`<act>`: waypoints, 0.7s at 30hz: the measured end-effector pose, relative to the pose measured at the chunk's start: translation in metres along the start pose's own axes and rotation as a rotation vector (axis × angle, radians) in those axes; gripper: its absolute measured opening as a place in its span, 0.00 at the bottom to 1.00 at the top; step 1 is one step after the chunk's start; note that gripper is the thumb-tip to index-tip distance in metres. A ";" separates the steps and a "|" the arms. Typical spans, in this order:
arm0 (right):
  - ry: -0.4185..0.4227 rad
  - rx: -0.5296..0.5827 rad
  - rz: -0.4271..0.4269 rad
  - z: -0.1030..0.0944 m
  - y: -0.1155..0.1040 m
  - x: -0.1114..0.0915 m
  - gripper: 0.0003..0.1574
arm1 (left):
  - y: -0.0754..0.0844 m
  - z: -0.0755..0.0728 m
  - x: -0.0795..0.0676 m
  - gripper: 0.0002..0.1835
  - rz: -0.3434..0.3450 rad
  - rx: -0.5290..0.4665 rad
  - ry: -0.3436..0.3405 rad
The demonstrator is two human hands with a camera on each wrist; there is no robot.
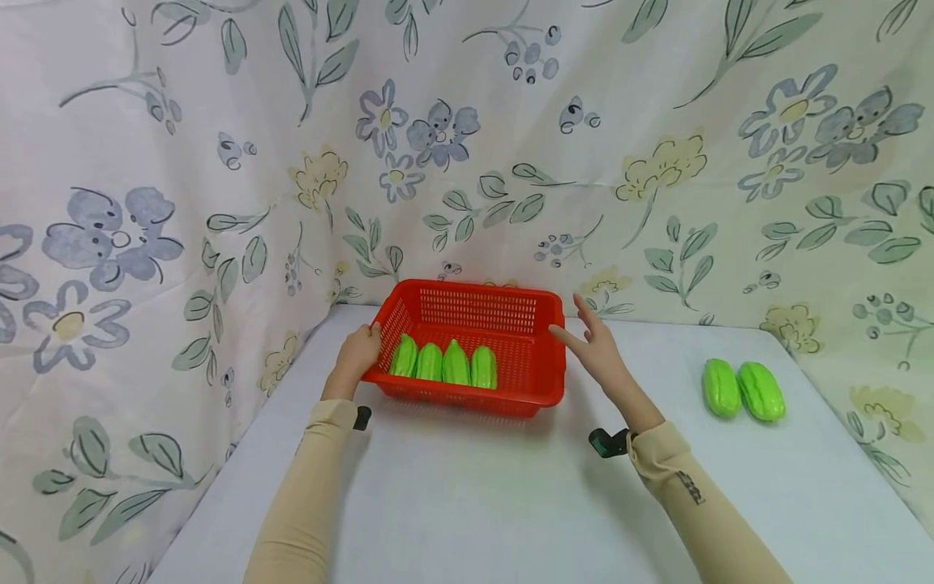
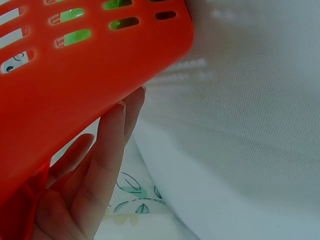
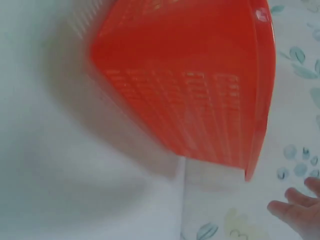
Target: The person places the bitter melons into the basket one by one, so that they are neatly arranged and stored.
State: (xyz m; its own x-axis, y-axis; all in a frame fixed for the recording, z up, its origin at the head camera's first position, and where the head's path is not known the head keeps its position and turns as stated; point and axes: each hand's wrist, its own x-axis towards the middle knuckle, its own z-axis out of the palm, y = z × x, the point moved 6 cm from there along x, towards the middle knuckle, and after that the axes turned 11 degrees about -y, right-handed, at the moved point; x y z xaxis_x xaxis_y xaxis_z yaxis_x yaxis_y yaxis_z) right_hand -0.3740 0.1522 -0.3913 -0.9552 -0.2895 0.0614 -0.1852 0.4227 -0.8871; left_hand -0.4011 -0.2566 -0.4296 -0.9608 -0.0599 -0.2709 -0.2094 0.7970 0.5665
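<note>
A red plastic basket (image 1: 467, 395) with slotted walls stands toward the back of the table. Several bright green, ribbed fruits (image 1: 456, 363) that look like star fruit lie in a row along its near wall. My left hand (image 1: 359, 350) grips the basket's left rim; in the left wrist view its fingers (image 2: 107, 150) lie against the outside of the red wall. My right hand (image 1: 600, 350) is just off the basket's right end, its thumb and fingers spread and holding nothing. The right wrist view catches only its fingertips (image 3: 292, 207), apart from the basket.
Two more green ribbed fruits (image 1: 743, 391) lie side by side on the white table (image 1: 467, 503), at the right. A flower-patterned cloth (image 1: 511, 162) hangs behind the table and along its sides.
</note>
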 end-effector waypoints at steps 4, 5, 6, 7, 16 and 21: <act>0.030 -0.001 0.015 -0.011 0.007 -0.003 0.53 | 0.000 0.000 0.001 0.32 0.000 0.001 0.000; 0.037 -0.001 0.020 -0.014 0.009 -0.003 0.53 | 0.000 0.000 0.001 0.32 0.000 0.002 0.000; 0.043 -0.004 0.023 -0.016 0.011 -0.004 0.53 | 0.000 0.000 0.001 0.32 0.000 0.004 0.000; 0.048 -0.004 0.028 -0.019 0.013 -0.005 0.53 | 0.000 0.000 0.001 0.32 -0.001 0.005 0.000; 0.099 0.003 0.051 -0.044 0.033 -0.012 0.53 | -0.001 0.000 0.002 0.34 0.019 -0.002 0.007; 0.134 0.008 0.072 -0.060 0.044 -0.022 0.55 | -0.001 0.000 0.001 0.33 0.027 0.005 0.012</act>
State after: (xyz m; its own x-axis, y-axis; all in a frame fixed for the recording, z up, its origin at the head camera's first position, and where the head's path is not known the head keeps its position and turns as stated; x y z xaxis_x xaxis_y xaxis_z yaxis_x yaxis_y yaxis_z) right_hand -0.3754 0.2287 -0.4036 -0.9883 -0.1412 0.0581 -0.1142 0.4316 -0.8948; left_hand -0.4022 -0.2576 -0.4303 -0.9682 -0.0459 -0.2459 -0.1826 0.8015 0.5694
